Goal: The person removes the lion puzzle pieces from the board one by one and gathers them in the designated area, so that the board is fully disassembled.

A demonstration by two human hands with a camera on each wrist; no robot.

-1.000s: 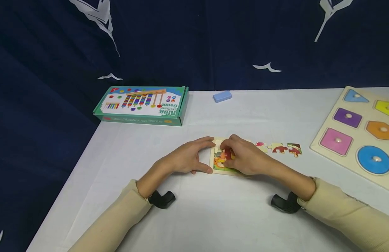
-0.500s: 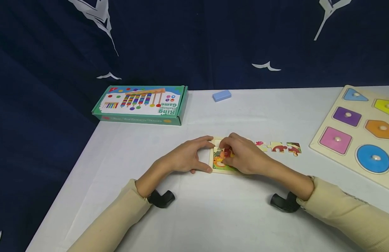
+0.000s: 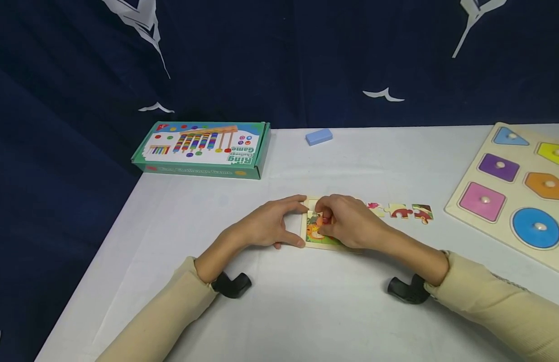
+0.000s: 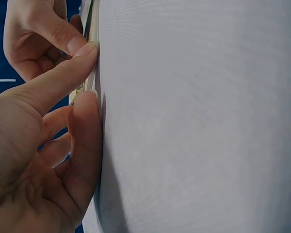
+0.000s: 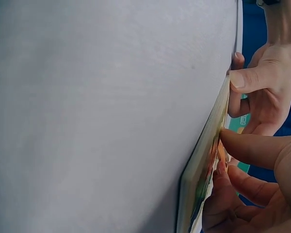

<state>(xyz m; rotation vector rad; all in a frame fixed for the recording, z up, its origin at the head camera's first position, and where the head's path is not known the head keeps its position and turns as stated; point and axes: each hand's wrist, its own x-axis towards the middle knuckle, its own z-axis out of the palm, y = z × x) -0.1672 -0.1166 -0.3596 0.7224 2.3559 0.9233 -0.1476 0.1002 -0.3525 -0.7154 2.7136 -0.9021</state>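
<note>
A wooden jigsaw tray (image 3: 322, 247) with a colourful picture lies flat on the white table in the head view. My left hand (image 3: 272, 223) touches its left edge, thumb at the near corner and forefinger farther back, both extended. Over the tray is my right hand (image 3: 355, 223), its thumb and curled fingers pinching a puzzle piece (image 5: 222, 150) with orange on it, at the picture's surface. That hand hides the tray's right part and most of the piece. Loose puzzle pieces (image 3: 400, 211) lie in a row just right of the tray.
A green Ring Challenge Game box (image 3: 202, 151) stands at the back left. A blue block (image 3: 319, 137) lies near the table's back edge. On the right is a wooden shape board (image 3: 510, 196) with knobbed coloured shapes. A dark blue curtain (image 3: 279, 60) hangs behind.
My right hand shifts slightly over the tray, its fingers moving a little at the piece. My left hand stays at the tray's edge.
</note>
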